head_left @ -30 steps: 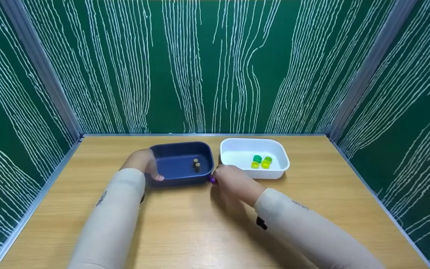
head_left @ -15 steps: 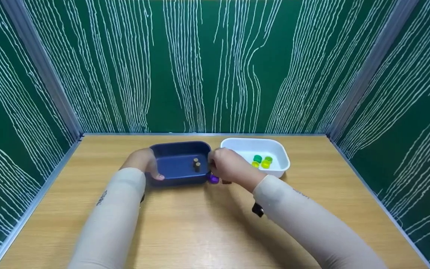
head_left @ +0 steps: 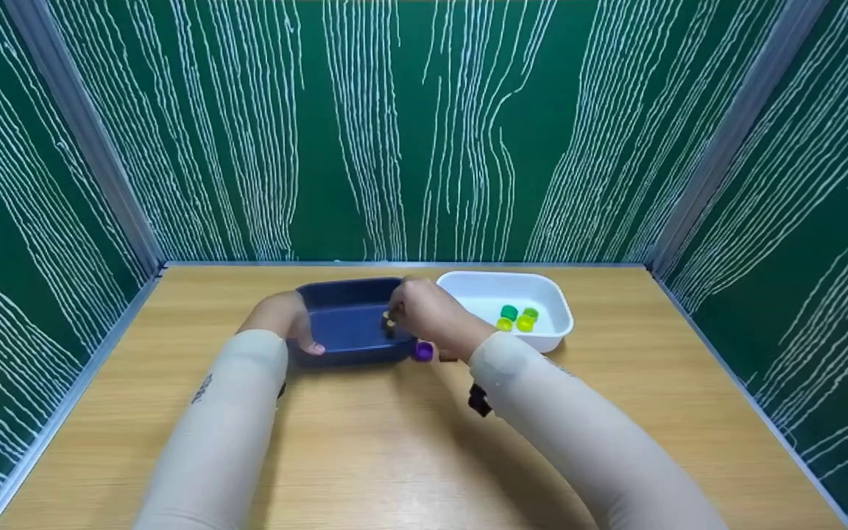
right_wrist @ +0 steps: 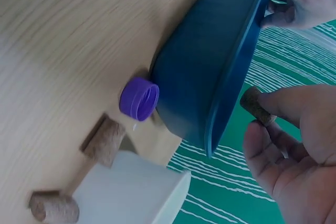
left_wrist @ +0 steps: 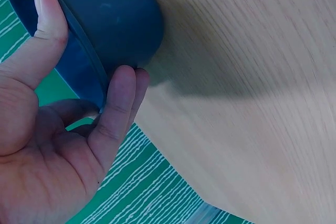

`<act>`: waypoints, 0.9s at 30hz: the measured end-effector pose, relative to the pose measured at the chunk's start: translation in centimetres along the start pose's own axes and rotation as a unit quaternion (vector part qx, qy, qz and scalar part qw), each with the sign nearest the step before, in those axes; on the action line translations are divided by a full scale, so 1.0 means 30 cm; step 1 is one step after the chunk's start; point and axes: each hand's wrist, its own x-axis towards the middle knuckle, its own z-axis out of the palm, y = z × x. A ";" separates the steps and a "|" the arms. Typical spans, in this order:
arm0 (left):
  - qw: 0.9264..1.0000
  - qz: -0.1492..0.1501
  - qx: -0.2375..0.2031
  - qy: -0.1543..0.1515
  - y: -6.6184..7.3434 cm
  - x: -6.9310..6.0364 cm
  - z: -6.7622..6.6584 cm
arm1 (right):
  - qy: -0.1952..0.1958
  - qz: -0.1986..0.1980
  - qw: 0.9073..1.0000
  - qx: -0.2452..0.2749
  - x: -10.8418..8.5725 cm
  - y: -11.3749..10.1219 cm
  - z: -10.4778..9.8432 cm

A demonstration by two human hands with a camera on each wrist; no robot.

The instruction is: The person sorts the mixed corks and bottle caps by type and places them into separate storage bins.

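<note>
Nearly closed, the grip of the right hand [head_left: 430, 313] pinches a short brown cork cylinder [right_wrist: 256, 104] between thumb and fingers, over the right end of a dark blue, round-cornered rectangular tray [head_left: 339, 324]. Curled about that tray's left end, the left hand [head_left: 277, 320] holds it by the rim. Both arms, in pale sleeves [head_left: 210, 434], stretch across a light wood-grain tabletop [head_left: 365, 449]. On it, a round purple cap [head_left: 424, 352] sits right beside the blue tray's near right corner, with two loose brown corks [right_wrist: 105, 140] next to a white, round-cornered tray [head_left: 468, 291]. More brown corks [head_left: 389, 331] stand inside the blue tray, partly hidden by fingers. To its right, the white tray holds four small caps [head_left: 525, 323], green through yellow. Behind rises a green wall [head_left: 350, 147] streaked with wavy white lines.
</note>
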 end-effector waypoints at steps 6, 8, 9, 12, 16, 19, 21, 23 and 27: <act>1.000 0.008 0.016 0.001 0.001 0.002 0.001 | 0.006 0.000 1.000 -0.009 0.044 -0.022 0.040; 1.000 0.007 0.012 0.003 -0.002 0.008 0.005 | 0.000 -0.005 1.000 -0.019 0.058 -0.027 0.053; 1.000 0.006 0.011 0.003 -0.003 0.010 0.005 | -0.004 -0.012 1.000 -0.025 0.066 -0.029 0.060; 1.000 -0.001 0.004 0.003 -0.004 0.010 0.003 | -0.017 -0.020 0.999 -0.037 0.088 -0.031 0.078; 1.000 -0.010 -0.008 0.001 0.001 -0.001 -0.003 | -0.033 -0.010 0.999 -0.031 0.112 -0.027 0.099; 1.000 -0.015 -0.014 0.001 0.003 -0.001 -0.004 | -0.033 -0.010 0.999 -0.032 0.123 -0.024 0.114; 1.000 -0.014 -0.010 0.001 0.004 0.004 -0.003 | -0.032 -0.005 0.999 -0.034 0.127 -0.022 0.125; 1.000 -0.013 -0.008 0.003 0.005 0.008 -0.001 | -0.034 0.009 0.999 -0.031 0.128 -0.019 0.136; 1.000 -0.006 0.005 0.000 0.005 0.011 0.001 | -0.028 0.028 0.999 -0.031 0.130 -0.013 0.155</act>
